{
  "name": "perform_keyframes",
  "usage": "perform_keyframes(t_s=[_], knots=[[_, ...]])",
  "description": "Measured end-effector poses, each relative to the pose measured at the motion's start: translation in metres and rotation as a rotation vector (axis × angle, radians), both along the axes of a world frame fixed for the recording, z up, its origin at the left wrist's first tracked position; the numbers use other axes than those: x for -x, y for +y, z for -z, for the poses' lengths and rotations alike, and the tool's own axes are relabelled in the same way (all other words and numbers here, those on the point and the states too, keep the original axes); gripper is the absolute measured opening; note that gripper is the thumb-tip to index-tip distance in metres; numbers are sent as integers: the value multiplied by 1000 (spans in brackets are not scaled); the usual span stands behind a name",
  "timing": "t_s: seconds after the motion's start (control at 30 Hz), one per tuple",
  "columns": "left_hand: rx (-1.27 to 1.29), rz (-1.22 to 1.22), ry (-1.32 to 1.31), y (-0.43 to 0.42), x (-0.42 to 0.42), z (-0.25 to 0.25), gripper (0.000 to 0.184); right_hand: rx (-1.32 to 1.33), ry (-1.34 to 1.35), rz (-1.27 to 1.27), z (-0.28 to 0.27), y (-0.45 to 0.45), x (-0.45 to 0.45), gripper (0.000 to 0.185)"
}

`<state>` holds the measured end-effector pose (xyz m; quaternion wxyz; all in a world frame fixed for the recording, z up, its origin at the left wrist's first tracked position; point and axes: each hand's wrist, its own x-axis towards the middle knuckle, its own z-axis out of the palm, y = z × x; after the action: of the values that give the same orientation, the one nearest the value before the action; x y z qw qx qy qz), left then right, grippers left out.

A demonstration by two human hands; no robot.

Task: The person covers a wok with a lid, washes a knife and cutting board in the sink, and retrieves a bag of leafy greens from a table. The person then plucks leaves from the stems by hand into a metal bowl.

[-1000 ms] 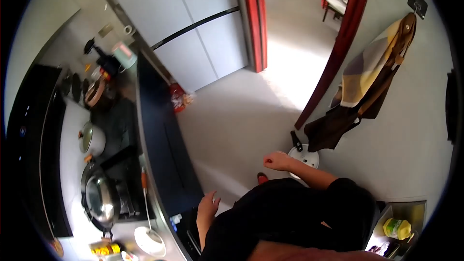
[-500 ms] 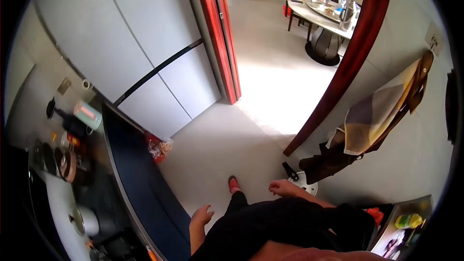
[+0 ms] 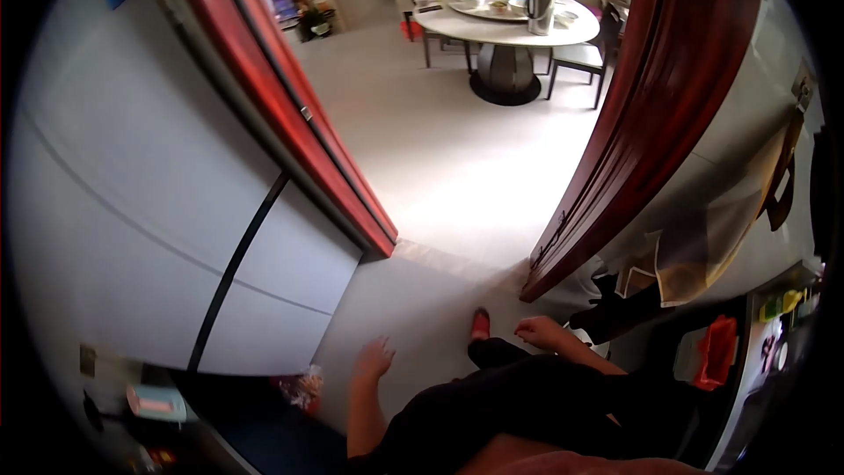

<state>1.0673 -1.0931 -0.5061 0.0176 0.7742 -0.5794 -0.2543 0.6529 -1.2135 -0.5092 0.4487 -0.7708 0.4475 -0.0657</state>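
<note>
My left hand (image 3: 376,357) hangs in the air to the left of my body. Its fingers are apart and slightly blurred, with nothing in them. On the other side, my right hand (image 3: 538,332) is held low in front of the door frame's foot, loosely bent and holding nothing visible. A red shoe (image 3: 480,324) on one foot shows on the floor between the hands. Behind my right forearm, a white round lid or pot (image 3: 591,342) is mostly hidden.
A doorway with red-brown frames (image 3: 607,149) opens ahead onto a room with a round table (image 3: 563,33) and chairs. Tall grey cabinet doors (image 3: 132,211) line the left. Towels (image 3: 703,246) hang at right, above a red bag (image 3: 718,352). A snack bag (image 3: 303,389) lies lower left.
My view has turned left and come closer to the doorway. The table has shifted left in view, and the counter has mostly left it. Both hands remain free.
</note>
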Motion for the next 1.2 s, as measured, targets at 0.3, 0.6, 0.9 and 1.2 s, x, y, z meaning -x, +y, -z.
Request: perform_keyframes(t_s=[0.3, 0.6, 0.9, 1.2], knots=[[-158, 260, 380, -255, 41, -22, 46, -70, -123, 227, 21, -148, -22, 25], [-268, 387, 39, -441, 17, -27, 48, 143, -152, 230, -20, -302, -61, 15], [-168, 662, 46, -686, 20, -18, 41, -104, -93, 697, -2, -443, -25, 17], [-136, 1068, -12, -910, 156, -33, 34, -107, -88, 1261, 7, -507, 29, 15]])
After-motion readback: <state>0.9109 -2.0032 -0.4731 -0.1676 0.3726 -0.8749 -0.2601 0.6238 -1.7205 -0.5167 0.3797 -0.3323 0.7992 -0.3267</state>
